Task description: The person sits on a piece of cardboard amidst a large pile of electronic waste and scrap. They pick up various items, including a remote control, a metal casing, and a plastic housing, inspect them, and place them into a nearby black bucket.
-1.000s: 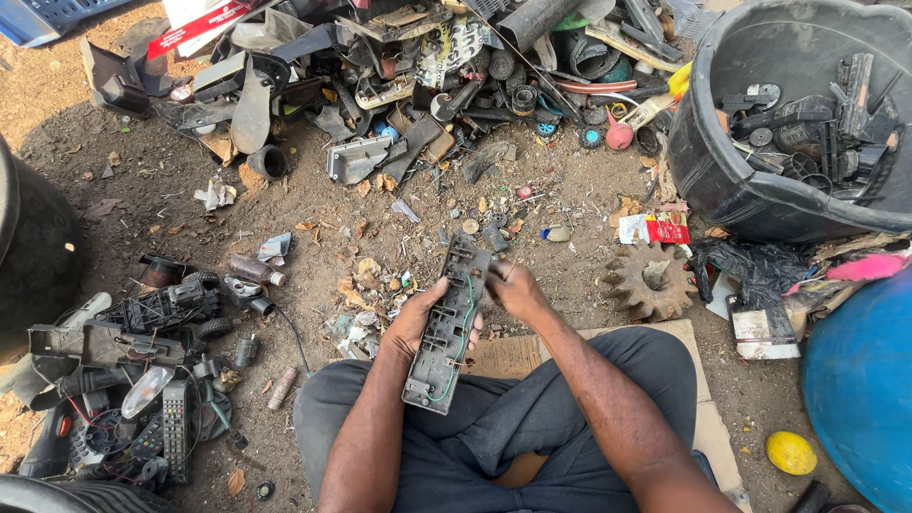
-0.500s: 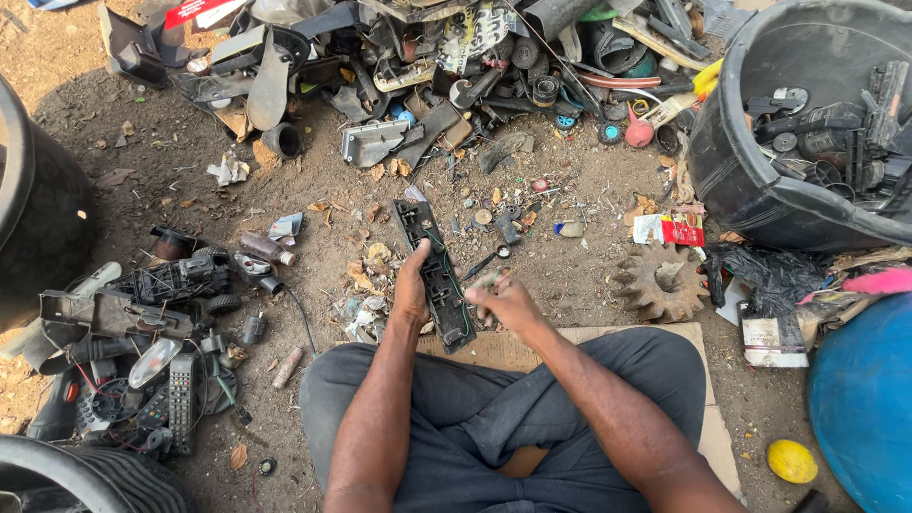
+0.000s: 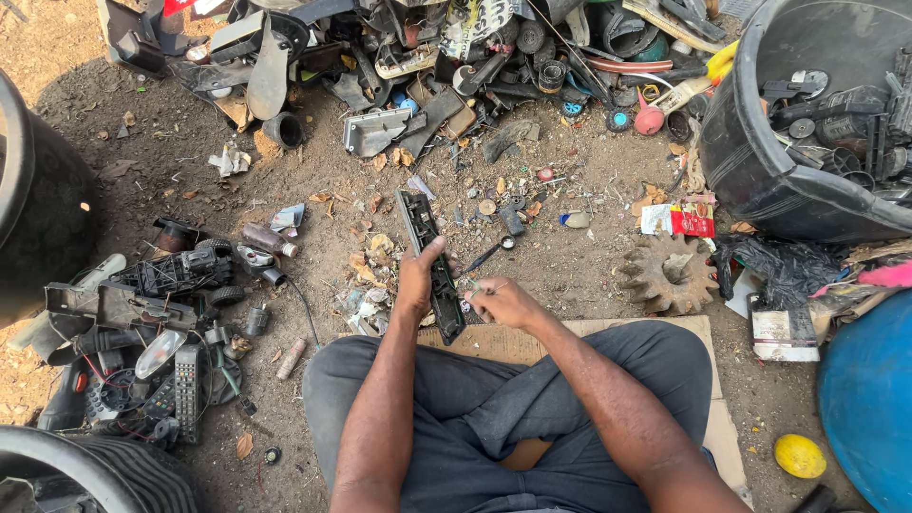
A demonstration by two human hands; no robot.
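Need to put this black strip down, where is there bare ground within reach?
Bare dirt lies left of the left hand, between the leaf litter and the dark pile of parts. Another patch sits between the right hand and the rusty gear. The scrap heap ahead is crowded.

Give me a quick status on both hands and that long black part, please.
Left hand gripping the long black part, held over the dirt. Right hand beside it, pinching a thin tool at its lower end. Nothing blocking.

The strip (image 3: pixel 429 256) is black, the trousers (image 3: pixel 494 418) dark grey, the cardboard (image 3: pixel 579 347) tan. A rusty brown gear (image 3: pixel 670 275) lies on brown dirt (image 3: pixel 161 171). The barrel (image 3: pixel 869 399) is blue, the ball (image 3: pixel 799 456) yellow.
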